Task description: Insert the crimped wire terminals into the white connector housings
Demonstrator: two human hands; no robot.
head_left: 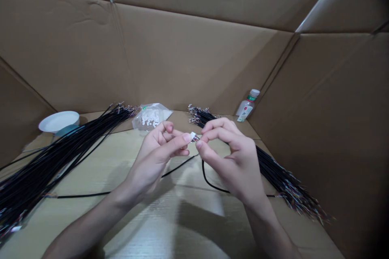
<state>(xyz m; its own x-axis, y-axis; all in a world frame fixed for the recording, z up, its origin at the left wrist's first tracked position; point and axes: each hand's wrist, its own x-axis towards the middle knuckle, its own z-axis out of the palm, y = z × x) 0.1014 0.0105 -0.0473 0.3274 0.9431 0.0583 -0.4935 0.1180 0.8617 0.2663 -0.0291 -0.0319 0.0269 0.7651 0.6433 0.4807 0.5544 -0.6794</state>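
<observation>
Between thumb and fingers, my left hand pinches a small white connector housing. Thin coloured wires run from the housing toward my right hand, whose thumb and index finger are closed on them. A black cable curves down below my right hand and passes behind it. Another black cable piece slants up toward the fingertips from behind my left hand. Whether both pieces belong to the same cable, I cannot tell. The pinched wire ends are partly hidden by the fingertips.
A thick bundle of black cables lies at the left, a second bundle at the right. Behind my hands sits a clear plastic bag of small white pieces. A white bowl and a bottle stand near the cardboard walls.
</observation>
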